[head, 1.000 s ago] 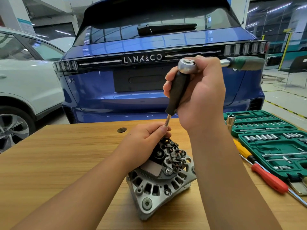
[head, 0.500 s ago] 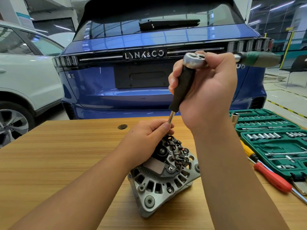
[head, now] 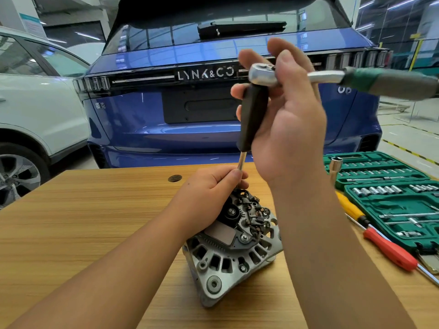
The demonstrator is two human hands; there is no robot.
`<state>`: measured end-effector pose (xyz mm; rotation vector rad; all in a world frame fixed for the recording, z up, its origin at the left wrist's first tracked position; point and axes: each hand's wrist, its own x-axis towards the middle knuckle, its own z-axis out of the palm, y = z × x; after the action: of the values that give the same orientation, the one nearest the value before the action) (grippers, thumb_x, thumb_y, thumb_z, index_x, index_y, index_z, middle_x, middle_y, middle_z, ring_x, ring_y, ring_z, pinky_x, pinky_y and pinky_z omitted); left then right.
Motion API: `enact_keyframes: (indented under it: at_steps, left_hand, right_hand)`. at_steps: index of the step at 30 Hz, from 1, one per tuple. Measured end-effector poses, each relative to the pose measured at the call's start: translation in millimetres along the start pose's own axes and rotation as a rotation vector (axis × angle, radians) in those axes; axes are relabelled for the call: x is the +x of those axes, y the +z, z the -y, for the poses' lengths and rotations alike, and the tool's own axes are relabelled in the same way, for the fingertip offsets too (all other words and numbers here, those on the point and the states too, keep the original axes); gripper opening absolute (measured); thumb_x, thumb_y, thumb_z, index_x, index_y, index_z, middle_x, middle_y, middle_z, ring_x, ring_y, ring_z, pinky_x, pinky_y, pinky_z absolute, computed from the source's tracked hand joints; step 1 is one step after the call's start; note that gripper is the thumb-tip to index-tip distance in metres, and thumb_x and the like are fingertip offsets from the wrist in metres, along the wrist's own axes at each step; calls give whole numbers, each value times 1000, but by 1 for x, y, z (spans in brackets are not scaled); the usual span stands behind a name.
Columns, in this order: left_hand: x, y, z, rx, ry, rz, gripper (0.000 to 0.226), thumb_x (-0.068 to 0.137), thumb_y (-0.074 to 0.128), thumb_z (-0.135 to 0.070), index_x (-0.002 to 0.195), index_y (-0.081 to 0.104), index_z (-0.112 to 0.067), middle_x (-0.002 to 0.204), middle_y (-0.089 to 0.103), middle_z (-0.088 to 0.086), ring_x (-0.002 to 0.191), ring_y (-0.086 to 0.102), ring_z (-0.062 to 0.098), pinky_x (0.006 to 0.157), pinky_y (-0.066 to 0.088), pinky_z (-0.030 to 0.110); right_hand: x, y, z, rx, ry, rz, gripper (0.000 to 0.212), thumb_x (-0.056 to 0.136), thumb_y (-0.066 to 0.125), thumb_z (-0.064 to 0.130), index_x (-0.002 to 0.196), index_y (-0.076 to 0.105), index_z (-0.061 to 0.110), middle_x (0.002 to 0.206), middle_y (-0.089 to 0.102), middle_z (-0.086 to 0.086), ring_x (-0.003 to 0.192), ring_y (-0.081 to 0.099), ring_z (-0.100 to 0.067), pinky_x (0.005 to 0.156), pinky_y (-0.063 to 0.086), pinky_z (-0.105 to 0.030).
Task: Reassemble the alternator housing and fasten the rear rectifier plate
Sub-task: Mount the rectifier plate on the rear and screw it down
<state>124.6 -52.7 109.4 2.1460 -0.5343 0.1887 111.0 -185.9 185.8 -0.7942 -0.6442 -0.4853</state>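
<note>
The right hand (head: 285, 115) is gripping the black driver handle (head: 253, 117) just under the ratchet (head: 263, 73). Below that grip, the left hand (head: 209, 193) is pinching the shaft (head: 241, 161) onto the alternator (head: 232, 248) on the table (head: 71, 222). Keeping the shaft straight should stop the 1 fastener cross-threading.

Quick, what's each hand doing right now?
Left hand: pinches the driver's shaft at the alternator.
Right hand: grips the black driver handle under the ratchet.

left hand (head: 209, 193): bare, no glove | right hand (head: 287, 119): bare | forearms: sleeveless
</note>
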Motion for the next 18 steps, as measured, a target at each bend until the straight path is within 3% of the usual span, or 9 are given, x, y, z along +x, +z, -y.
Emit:
enact_keyframes:
  at_steps: [4,6,8,12,16,18]
  left_hand:
    - [1,0,0,15,5,12,30,106,42,-43,96,70,-38,93,71,-26,92,62,-9,80,43,27]
    - [1,0,0,2,5,12,29,106,42,-43,95,69,-40,94,71,-26,92,62,-8,83,44,29]
    - [2,0,0,-31,-16,15,27,106,43,-43,98,69,-40,96,72,-26,92,63,-9,87,47,30]
    - [1,0,0,-47,-11,29,27,106,43,-44,100,70,-40,97,72,-25,93,63,-8,85,46,30]
    - [-2,2,-2,-109,30,-6,29,98,53,-36,81,76,-45,80,72,-25,86,65,-9,88,51,27]
    - [1,2,-1,-82,7,10,25,102,51,-40,90,73,-44,90,73,-21,92,64,-6,88,51,32]
  right_hand:
    - [-6,-3,-8,-304,-302,127,18,96,50,10,109,58,21,111,62,-12,79,61,-28,67,46,-36]
    - [-5,-8,-3,-336,-245,266,26,86,48,10,109,56,18,113,58,-15,79,56,-28,70,44,-37]
    - [-1,-12,4,-231,-71,333,30,81,51,17,110,60,20,117,59,-15,77,54,-27,71,42,-38]
    - [7,-24,10,-51,133,434,57,62,79,54,112,69,29,111,62,-11,83,54,-26,75,44,-41]
    - [5,-32,8,58,135,404,35,76,82,39,106,73,23,101,60,-12,87,52,-28,76,47,-41]
    - [3,-29,8,-72,32,340,27,79,83,35,101,71,25,92,59,-6,81,53,-24,75,49,-38]
